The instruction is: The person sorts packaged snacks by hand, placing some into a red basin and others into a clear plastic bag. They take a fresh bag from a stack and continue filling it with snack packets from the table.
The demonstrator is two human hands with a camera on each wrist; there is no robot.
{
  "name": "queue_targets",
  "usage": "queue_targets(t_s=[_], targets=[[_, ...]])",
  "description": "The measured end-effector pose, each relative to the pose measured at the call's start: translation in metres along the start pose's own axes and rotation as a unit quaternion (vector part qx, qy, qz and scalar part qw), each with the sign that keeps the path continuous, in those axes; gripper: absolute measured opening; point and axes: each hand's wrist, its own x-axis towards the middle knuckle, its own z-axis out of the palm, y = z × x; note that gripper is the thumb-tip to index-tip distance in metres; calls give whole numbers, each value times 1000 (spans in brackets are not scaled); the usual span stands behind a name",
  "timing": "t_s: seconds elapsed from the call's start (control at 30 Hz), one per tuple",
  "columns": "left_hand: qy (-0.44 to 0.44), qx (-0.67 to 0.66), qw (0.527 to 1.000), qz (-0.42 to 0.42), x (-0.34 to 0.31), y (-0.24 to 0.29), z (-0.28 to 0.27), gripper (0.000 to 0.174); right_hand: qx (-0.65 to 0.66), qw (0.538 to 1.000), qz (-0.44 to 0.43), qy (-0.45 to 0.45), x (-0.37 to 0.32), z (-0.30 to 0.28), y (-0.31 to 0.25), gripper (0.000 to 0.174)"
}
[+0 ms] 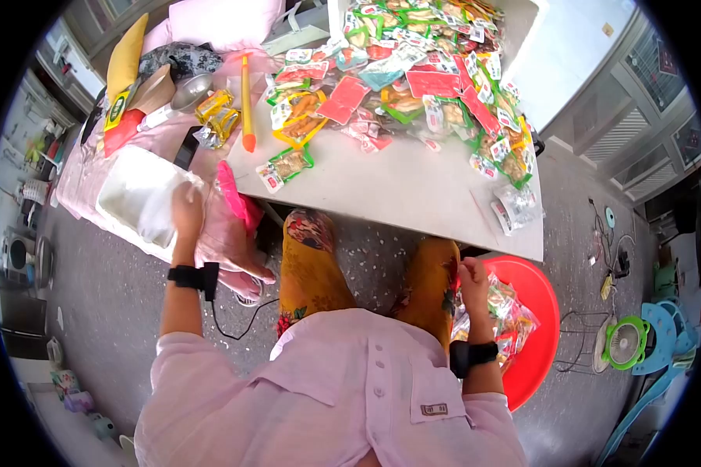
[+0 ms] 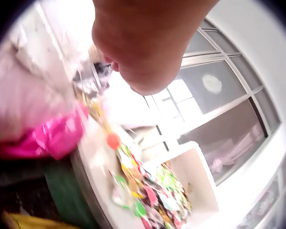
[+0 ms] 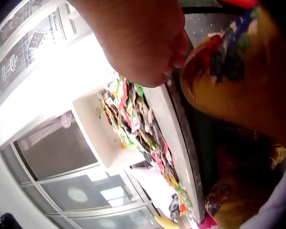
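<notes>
At the right side of a white box (image 1: 107, 183) is my left hand (image 1: 187, 214), blurred, over the rim; whitish, see-through material lies in the box beside it. The left wrist view shows the heel of that hand (image 2: 143, 45) with its fingertips mostly hidden, so any grip is unclear. My right hand (image 1: 473, 284) hangs by the right knee, over the near-left edge of a red basin (image 1: 544, 311) holding colourful packets (image 1: 514, 323). Its fingers are loosely curled, with no item visible in them, and the right wrist view shows the same hand (image 3: 140, 43) beside the table edge.
Many snack packets (image 1: 401, 101) are spread across the table (image 1: 350, 175), spilling from a white foam container (image 1: 522, 31). A yellow-orange stick (image 1: 247, 101), gold packets (image 1: 218, 117) and a metal bowl (image 1: 191, 92) lie to the left. Pink plastic (image 1: 234, 194) hangs beside the box.
</notes>
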Motion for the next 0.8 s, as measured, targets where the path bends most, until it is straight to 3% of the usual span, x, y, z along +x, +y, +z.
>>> queue_targets(t_s=[0.03, 0.17, 0.23, 0.3, 0.33, 0.37, 0.43, 0.6, 0.7, 0.8], targets=[[66, 102, 992, 39, 4, -26, -4, 20, -6, 1000, -6, -5, 2, 10, -5, 13], [2, 295, 948, -122, 6, -94, -24, 40, -49, 999, -21, -9, 6, 37, 1, 14], [-85, 266, 938, -205, 3, -108, -27, 43, -113, 991, -74, 6, 8, 42, 14, 16], [-190, 269, 919, -219, 7, -97, -39, 43, -119, 989, -91, 19, 7, 43, 9, 17], [-243, 269, 905, -223, 7, -90, -41, 43, -124, 987, -99, 27, 6, 44, 5, 18], [-208, 289, 918, -173, 4, -112, -34, 43, -124, 987, -95, 30, 5, 43, 4, 17], [-173, 265, 934, -169, 6, -118, -32, 42, -123, 988, -89, 33, 5, 43, 4, 17], [-204, 141, 951, -184, 16, -153, -29, 49, -126, 984, -116, 41, 6, 45, 3, 15], [-168, 195, 957, -134, 13, -163, -28, 42, -128, 981, -137, 48, 7, 47, 1, 15], [-241, 249, 928, -137, 12, -152, -32, 31, -132, 978, -149, 53, 7, 47, 1, 14]])
